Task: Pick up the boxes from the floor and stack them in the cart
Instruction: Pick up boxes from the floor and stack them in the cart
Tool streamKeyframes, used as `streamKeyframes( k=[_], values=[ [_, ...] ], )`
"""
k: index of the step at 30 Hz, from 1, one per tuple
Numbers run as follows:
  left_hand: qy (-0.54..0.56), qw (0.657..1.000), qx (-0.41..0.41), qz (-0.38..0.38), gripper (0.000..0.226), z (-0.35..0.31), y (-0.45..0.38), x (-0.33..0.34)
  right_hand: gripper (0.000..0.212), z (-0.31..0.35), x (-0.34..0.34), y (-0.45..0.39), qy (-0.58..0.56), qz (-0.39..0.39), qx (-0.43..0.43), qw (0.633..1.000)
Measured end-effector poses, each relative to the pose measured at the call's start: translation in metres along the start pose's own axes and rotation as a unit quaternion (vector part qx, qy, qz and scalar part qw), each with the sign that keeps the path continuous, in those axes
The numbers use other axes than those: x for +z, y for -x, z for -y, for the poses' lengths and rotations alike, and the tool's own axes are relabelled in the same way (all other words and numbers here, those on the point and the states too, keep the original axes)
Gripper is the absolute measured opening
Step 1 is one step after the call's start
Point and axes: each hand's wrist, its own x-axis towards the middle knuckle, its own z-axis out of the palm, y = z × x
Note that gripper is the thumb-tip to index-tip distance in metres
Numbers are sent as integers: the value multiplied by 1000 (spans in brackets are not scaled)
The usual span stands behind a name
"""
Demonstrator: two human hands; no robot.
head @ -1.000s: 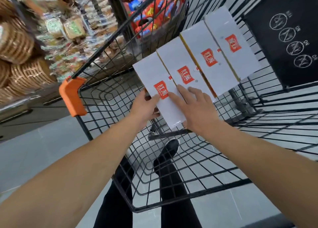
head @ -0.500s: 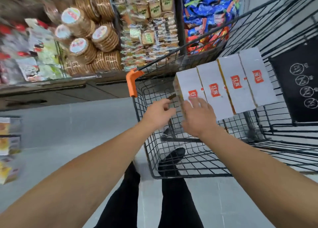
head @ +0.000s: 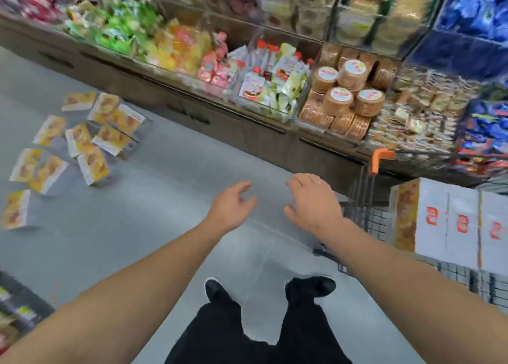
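Both hands have left the boxes in the cart; view has swung left. Left hand [head: 233, 207] and right hand [head: 313, 201] hang over bare floor [head: 154, 215], fingers loosely spread, holding nothing. Cart [head: 365, 212] at right holds white boxes [head: 450, 223] in a row. Loose boxes [head: 90, 141] lie scattered far left by the shelves [head: 275, 89].

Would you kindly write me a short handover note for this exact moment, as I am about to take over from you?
Left hand: open, holds nothing, above the floor.
Right hand: open, holds nothing, beside the cart.
Done: a row of white boxes stands side by side in the cart, at the right edge of the view.
Left: a scatter of yellow boxes lies on the floor to the left, in front of the snack shelf. The picture is too blurred for an exact count.
Next, probably: step left, pick them up and stack them beside the row.
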Motion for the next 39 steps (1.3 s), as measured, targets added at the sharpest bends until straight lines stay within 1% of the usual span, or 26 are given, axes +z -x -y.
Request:
streamKeyframes(
  k=[2,6,9,11,12,17,22,26,30,35,39],
  values=[
    [16,999,-19,-21,50,46,18,-39,54,62,-1,-15,22,4,-27,999],
    [42,994,-58,-87,48,147,57,-119,54,198,4,-45,50,14,-99,994],
    [72,983,-100,-132,52,215,77,-171,58,285,8,-66,72,38,-150,985],
    [92,976,-125,-151,54,244,88,-197,60,323,9,-77,84,51,-176,979],
    [115,967,-146,-172,54,268,94,-218,59,356,10,-89,100,57,-204,972],
    [179,932,-209,-235,56,346,102,-296,58,464,10,-150,140,81,-293,942],
    [208,900,-245,-293,52,405,80,-370,61,549,10,-230,155,108,-329,925],
    [249,862,-284,-338,49,451,45,-432,61,603,7,-313,164,132,-343,915],
    [278,838,-311,-352,50,489,11,-493,61,657,-6,-389,195,158,-336,908],
    [293,823,-318,-368,52,520,-25,-554,60,713,-9,-454,194,168,-333,907],
    [296,834,-304,-353,51,563,-63,-598,59,762,2,-502,197,176,-317,911]
  ],
)
